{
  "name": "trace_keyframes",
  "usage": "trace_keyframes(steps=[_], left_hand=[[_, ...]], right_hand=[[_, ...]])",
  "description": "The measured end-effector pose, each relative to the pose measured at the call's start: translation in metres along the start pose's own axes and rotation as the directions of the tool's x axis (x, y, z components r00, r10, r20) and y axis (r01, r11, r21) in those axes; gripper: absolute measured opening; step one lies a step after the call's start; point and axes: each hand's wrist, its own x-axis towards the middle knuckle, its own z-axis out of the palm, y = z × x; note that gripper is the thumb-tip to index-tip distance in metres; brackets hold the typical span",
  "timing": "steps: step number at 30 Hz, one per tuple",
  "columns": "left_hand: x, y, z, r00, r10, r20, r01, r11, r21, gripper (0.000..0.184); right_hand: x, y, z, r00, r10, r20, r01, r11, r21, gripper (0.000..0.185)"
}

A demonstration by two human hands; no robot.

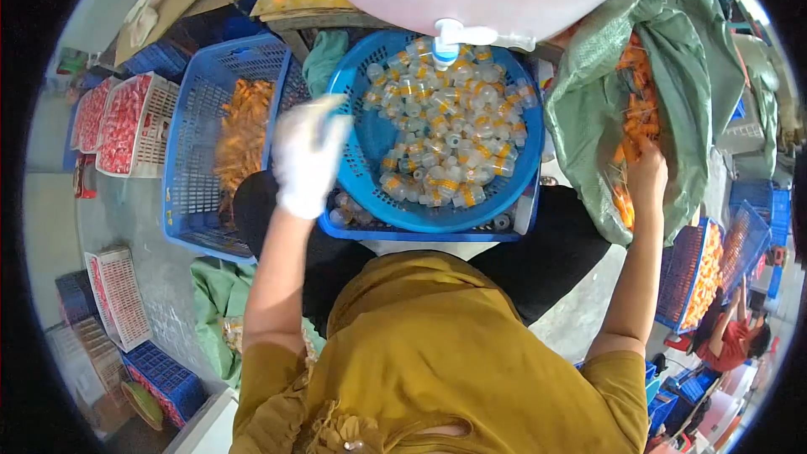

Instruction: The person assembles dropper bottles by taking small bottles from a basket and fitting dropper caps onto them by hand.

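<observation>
My left hand (309,158), in a white glove, is smeared by motion between the blue crate and the round blue basin; what its fingers do is not clear. My right hand (647,172) is bare and reaches into the green woven sack (588,113), its fingers closed at the orange pieces (640,109). The round blue basin (437,223) holds many small clear plastic containers with yellow bands (454,143). Orange pieces (244,134) also lie in the blue crate (189,151) on the left.
A white tap (454,34) hangs over the basin's back edge. White crates of red items (126,126) stand at far left. At right is a blue crate of orange pieces (704,273), with another person (735,340) beyond. A green sack (214,311) lies at lower left.
</observation>
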Motion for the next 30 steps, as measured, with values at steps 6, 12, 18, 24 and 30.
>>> trace_keyframes(steps=[6,12,18,24,30], left_hand=[[0.029,0.02,0.163,0.902,0.325,0.284,-0.43,0.738,0.52,0.031],[0.035,0.021,0.154,0.946,-0.019,0.324,-0.059,0.971,0.231,0.041],[0.011,0.024,0.108,0.933,-0.225,0.282,0.361,0.552,-0.752,0.034],[0.024,0.051,0.091,0.925,-0.205,0.319,0.373,0.338,-0.864,0.038],[0.021,0.045,0.117,0.968,-0.172,0.183,0.237,0.385,-0.892,0.047]], right_hand=[[-0.005,-0.005,0.02,0.977,0.138,0.162,-0.114,0.982,-0.152,0.037],[-0.008,0.012,-0.01,0.997,0.004,-0.074,0.022,0.939,0.343,0.02],[0.011,-0.049,-0.036,0.986,0.061,0.152,-0.164,0.378,0.911,0.028],[0.024,-0.199,-0.084,0.89,-0.42,-0.176,0.334,0.338,0.88,0.026],[0.053,-0.264,-0.101,0.852,-0.413,-0.322,0.426,0.191,0.884,0.025]])
